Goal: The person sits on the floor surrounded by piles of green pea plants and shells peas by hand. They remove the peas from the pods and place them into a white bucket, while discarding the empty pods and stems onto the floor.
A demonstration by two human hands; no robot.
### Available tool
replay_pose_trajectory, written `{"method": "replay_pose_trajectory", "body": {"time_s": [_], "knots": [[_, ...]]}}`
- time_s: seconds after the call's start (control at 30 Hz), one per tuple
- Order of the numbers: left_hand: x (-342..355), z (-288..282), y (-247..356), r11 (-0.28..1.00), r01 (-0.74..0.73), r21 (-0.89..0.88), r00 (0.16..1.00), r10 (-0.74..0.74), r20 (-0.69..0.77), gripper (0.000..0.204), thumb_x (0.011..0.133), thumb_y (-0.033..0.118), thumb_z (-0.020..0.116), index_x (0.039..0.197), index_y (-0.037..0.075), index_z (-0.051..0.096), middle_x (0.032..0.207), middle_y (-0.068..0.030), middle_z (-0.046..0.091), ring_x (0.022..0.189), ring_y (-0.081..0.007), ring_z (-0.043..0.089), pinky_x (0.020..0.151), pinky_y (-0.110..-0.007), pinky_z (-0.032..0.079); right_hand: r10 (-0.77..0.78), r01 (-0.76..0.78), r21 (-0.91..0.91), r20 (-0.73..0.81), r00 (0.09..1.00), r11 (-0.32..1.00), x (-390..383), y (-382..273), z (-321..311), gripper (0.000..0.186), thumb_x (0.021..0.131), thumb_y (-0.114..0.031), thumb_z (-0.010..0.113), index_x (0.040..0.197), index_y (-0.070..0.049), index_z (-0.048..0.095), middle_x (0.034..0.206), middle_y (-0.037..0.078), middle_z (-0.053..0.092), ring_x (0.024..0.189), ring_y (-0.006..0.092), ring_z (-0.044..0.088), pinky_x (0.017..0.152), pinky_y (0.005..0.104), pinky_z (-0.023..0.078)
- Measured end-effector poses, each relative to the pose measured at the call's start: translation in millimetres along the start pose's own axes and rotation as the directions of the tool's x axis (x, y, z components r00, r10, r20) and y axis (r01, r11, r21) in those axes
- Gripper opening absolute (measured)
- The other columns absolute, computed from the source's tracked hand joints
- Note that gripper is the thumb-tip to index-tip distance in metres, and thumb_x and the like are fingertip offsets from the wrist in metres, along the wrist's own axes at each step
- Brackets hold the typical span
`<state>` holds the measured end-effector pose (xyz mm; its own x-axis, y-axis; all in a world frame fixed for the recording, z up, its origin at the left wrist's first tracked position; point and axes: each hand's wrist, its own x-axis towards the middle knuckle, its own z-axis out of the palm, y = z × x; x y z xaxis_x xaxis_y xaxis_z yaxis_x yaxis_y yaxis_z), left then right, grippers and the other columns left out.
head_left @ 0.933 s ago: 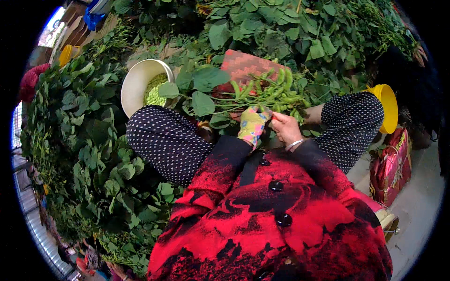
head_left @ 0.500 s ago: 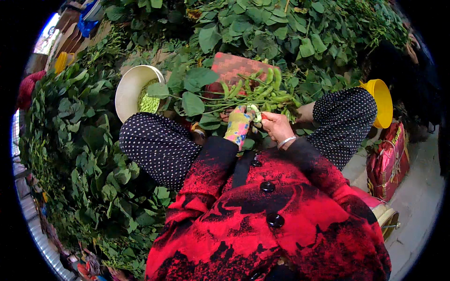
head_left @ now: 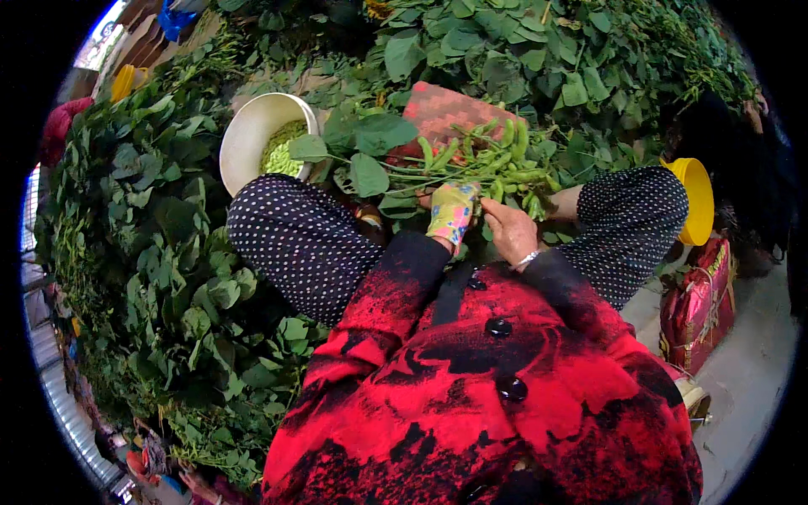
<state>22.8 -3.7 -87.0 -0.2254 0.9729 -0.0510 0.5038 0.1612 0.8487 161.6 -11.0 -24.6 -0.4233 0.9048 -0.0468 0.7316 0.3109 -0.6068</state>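
For the work at the fingertips, it would probably pay to keep both hands low and close together, just off the near edge of the red-and-tan checkered woven panel (head_left: 446, 109), so that each plump green bean pod (head_left: 519, 141) needs only a short reach. A gentle squeeze along the seam should serve better than a hard pull, since the soft beans could bruise or spring away. The gloved side seems best suited to steadying, the bare side to finer pressing.

The left hand (head_left: 454, 210), in a yellow floral fabric glove, is curled, its fingers drawn in toward the tips of the bare right hand (head_left: 510, 234). The right has its thumb and forefinger brought close together and pointing at the glove, the other fingers folded under. The tips meet or nearly meet; whether something small is pinched between them cannot be told.

The pods lie in a loose heap on their leafy green stems (head_left: 408, 172), across the panel's near part and out past its right edge, just beyond the hands. Well to the left of the panel's left edge, a white plastic bucket (head_left: 240, 147) leans with its mouth toward the panel, pale green shelled beans (head_left: 284, 151) inside.
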Motion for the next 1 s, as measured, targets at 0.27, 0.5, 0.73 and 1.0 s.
{"method": "replay_pose_trajectory", "body": {"time_s": [0.27,0.5,0.73,1.0], "knots": [[-5.3,-4.6,4.2,0.836,0.274,-0.475,0.96,-0.264,0.089,0.01,0.081,0.012,0.049,0.084,0.008,0.057,0.066,-0.0039,0.055,0.052,-0.014,0.051,0.042,-0.024,0.039,0.047,-0.048,0.005,0.042,0.998,0.999,8.1,-0.6,-0.5,0.026,0.076,-0.014,0.053,0.102,-0.01,0.058,0.091,0.015,0.06,0.083,0.0322,0.057,0.07,0.0377,0.045],[-13.3,-23.3,29.3,0.304,0.584,-0.753,0.808,-0.312,0.5,0.024,0.081,0.003,0.04,0.104,0.003,0.049,0.075,-0.0044,0.053,0.051,-0.0136,0.047,0.04,-0.023,0.034,0.05,-0.03,0.4,-0.041,0.998,0.916,8.2,-0.5,-52.5,0.021,0.073,-0.019,0.061,0.09,-0.007,0.062,0.08,0.011,0.062,0.07,0.0265,0.061,0.064,0.0321,0.047],[-32.2,-60.6,48.4,0.447,0.637,-0.628,0.77,-0.332,0.545,0.031,0.084,0.003,0.039,0.114,0.0,0.043,0.091,-0.0097,0.056,0.066,-0.0161,0.058,0.042,-0.023,0.041,-0.218,0.204,-0.083,-0.223,0.95,0.975,62.5,13.9,-62.9,0.028,0.068,-0.007,0.06,0.096,-0.012,0.058,0.081,0.008,0.051,0.073,0.0275,0.055,0.062,0.0334,0.044],[-42.2,-63.8,26.7,0.017,0.67,-0.742,0.741,0.045,0.67,0.032,0.087,0.019,0.043,0.11,-0.003,0.047,0.056,0.0007,0.041,0.036,-0.009,0.035,0.031,-0.022,0.028,-0.32,0.28,-0.2,-0.203,0.926,0.939,75.6,16.3,-52.8,0.025,0.069,-0.008,0.059,0.092,-0.015,0.055,0.084,0.005,0.05,0.075,0.0278,0.055,0.059,0.0369,0.043]]}}
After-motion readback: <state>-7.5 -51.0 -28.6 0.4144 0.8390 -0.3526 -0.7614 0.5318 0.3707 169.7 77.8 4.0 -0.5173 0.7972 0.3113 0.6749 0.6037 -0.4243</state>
